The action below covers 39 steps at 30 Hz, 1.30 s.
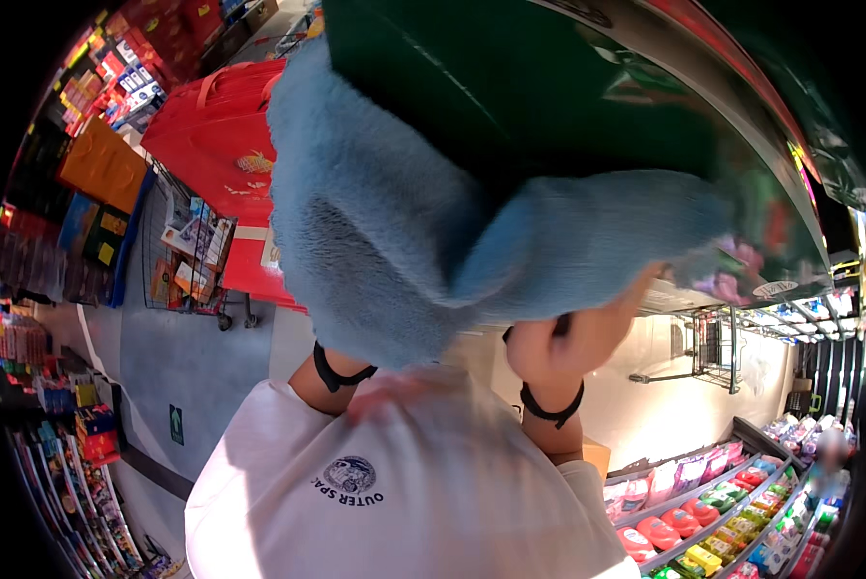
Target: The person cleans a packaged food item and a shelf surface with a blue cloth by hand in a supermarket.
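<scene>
A fluffy blue cloth (pixel 382 217) spreads over the middle of the view, in front of a large dark green glossy surface (pixel 549 94). My right hand (pixel 585 333), blurred and with a black band at the wrist, grips the cloth's lower right edge. My left forearm, also with a black wristband, rises to the cloth's lower left part. The cloth hides my left hand, so its grip does not show.
Red gift bags or boxes (pixel 208 137) stand at the left over a wire shopping cart (pixel 187 246). Packed store shelves line the far left. Bottles and packets fill sloped shelves (pixel 683 532) at the lower right. Another wire cart or rack (pixel 715 351) stands farther back.
</scene>
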Motion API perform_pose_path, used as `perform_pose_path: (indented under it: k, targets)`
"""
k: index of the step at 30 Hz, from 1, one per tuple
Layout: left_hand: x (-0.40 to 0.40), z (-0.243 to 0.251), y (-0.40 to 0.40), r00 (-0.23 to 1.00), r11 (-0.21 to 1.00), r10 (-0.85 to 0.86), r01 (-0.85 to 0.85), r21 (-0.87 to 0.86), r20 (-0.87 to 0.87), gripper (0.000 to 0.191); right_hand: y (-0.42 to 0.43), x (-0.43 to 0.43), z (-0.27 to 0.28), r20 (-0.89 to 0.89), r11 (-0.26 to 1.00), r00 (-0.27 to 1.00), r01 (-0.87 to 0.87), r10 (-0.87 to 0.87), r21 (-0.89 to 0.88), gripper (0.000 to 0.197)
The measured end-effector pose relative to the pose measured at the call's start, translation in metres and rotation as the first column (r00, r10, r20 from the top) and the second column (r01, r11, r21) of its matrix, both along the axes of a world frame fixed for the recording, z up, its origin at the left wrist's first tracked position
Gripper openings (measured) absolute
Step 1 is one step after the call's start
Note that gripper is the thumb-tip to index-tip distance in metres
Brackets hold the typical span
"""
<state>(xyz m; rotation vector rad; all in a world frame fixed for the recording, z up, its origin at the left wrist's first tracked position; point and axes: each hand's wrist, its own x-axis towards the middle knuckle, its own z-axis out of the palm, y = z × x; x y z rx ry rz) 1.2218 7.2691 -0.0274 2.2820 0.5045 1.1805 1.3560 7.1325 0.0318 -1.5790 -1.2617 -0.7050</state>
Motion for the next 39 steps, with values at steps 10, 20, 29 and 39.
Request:
perform_pose_path:
  k: [10,20,29,39]
  targets:
    - [-0.002,0.002,-0.001,0.996,0.996,-0.087,0.087,0.025,-0.019,0.059,-0.020,0.020,-0.015,0.045,0.999,0.999,0.032,-0.030,-0.043,0.041]
    - [0.023,-0.003,-0.015,0.988,0.987,-0.156,0.157,0.035,-0.014,0.063,-0.005,0.013,-0.006,0.067,0.998,0.997,-0.027,0.023,0.059,0.034]
    - [0.011,0.007,-0.022,0.965,0.963,-0.261,0.263,0.053,-0.032,0.067,-0.024,0.028,-0.006,-0.114,0.987,0.988,0.118,-0.105,0.111,0.037]
    - [0.019,0.001,-0.023,0.969,0.965,-0.247,0.247,0.083,-0.011,0.071,-0.016,0.012,-0.032,0.094,0.998,0.994,0.054,-0.049,-0.041,0.035]
